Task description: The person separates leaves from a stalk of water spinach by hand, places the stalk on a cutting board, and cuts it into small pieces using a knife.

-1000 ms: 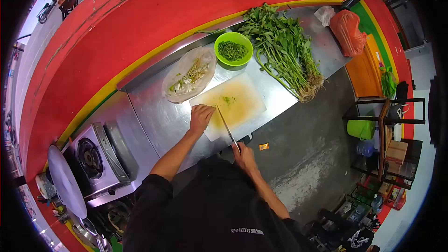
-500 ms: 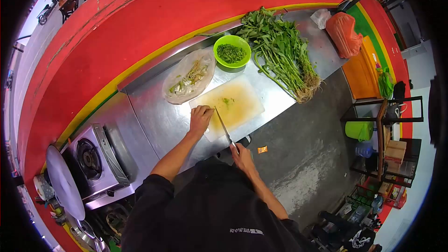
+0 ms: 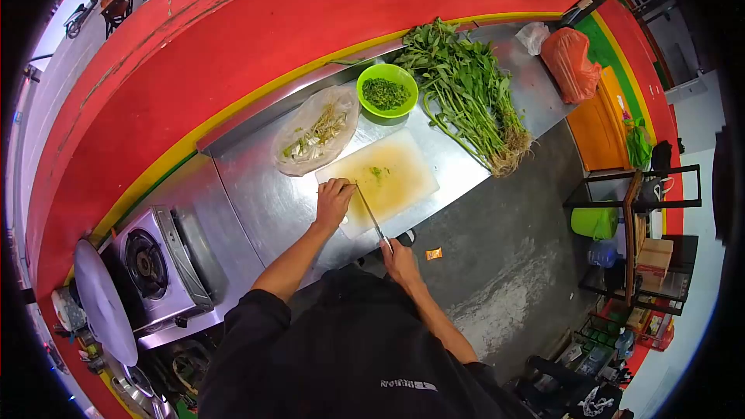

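My right hand [image 3: 400, 258] grips the handle of a long knife [image 3: 369, 212] whose blade lies across the left part of a pale cutting board [image 3: 396, 178]. Curled at the board's left edge, right beside the blade, is my left hand [image 3: 334, 202]; whether it pins anything down is hidden. A few chopped green bits [image 3: 378, 173] lie mid-board. A green bowl [image 3: 386, 90] of chopped greens stands behind the board. A big bunch of leafy stems with roots [image 3: 469, 93] lies to the right.
A clear plastic bag of trimmings [image 3: 314, 134] lies behind the board on the steel counter [image 3: 256, 194]. A gas stove [image 3: 151, 260] and round lid [image 3: 101, 302] are left. An orange bag [image 3: 570, 62] sits far right. Floor and shelving lie right.
The knife and my right hand have shifted slightly left and up along the board. My left hand stays at the board's left edge.
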Tool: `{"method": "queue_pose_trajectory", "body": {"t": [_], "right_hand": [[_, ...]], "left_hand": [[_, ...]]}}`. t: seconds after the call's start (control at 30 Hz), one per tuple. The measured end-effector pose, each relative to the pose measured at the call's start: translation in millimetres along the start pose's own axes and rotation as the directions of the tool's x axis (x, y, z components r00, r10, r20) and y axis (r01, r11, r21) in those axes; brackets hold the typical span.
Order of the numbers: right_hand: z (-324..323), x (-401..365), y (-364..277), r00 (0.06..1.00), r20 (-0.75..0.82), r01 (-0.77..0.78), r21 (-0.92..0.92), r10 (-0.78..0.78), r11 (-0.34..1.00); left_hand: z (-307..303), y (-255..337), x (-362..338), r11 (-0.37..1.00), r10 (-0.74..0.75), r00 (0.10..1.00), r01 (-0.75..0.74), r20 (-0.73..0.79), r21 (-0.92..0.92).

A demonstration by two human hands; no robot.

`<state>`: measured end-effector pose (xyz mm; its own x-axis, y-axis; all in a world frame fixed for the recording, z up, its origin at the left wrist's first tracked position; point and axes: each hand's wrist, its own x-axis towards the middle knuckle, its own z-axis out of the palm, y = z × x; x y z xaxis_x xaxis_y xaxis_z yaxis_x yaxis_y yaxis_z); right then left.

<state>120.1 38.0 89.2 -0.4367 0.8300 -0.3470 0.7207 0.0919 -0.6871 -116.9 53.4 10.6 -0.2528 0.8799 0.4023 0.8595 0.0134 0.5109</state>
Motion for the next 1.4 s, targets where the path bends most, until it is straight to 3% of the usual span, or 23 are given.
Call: {"method": "queue_pose_trajectory", "body": {"t": [0.03, 0.27, 0.73, 0.8, 0.9, 1.03, 1.4], "right_hand": [[3.8, 0.3, 3.0, 0.994, -0.062, 0.083, -0.103, -0.090, 0.991], [28.7, 15.0, 13.1, 0.999, -0.032, 0.027, -0.301, -0.039, 0.953], [10.9, 6.2, 6.0, 0.997, -0.009, -0.076, -0.210, 0.075, 0.975], [12.2, 7.3, 7.9, 0.995, 0.012, -0.095, -0.039, 0.095, 0.995], [7.5, 14.7, 9.1, 0.983, 0.116, -0.148, 0.059, 0.141, 0.987], [-5.7, 19.5, 13.1, 0.978, 0.124, -0.190, 0.189, 0.169, 0.963], [-20.9, 17.6, 6.8, 0.991, 0.075, -0.116, 0.030, 0.114, 0.993]], "left_hand": [[0.1, -0.3, 0.2, 1.000, -0.001, 1.000, 0.001, 0.008, 0.001], [-1.8, -4.6, 1.9, 1.000, 0.005, 1.000, -0.004, 0.018, -0.017], [-2.9, -3.6, -0.5, 0.998, -0.057, 0.998, 0.057, 0.008, -0.022], [-2.8, -3.8, -0.2, 0.997, -0.065, 0.998, 0.065, 0.007, -0.029], [-2.7, -0.2, -1.1, 0.995, -0.088, 0.996, 0.088, -0.002, -0.038], [-1.1, 3.8, -1.5, 0.994, -0.113, 0.993, 0.113, -0.026, 0.006], [15.7, 7.6, 1.7, 1.000, -0.018, 1.000, 0.018, 0.007, -0.006]]}}
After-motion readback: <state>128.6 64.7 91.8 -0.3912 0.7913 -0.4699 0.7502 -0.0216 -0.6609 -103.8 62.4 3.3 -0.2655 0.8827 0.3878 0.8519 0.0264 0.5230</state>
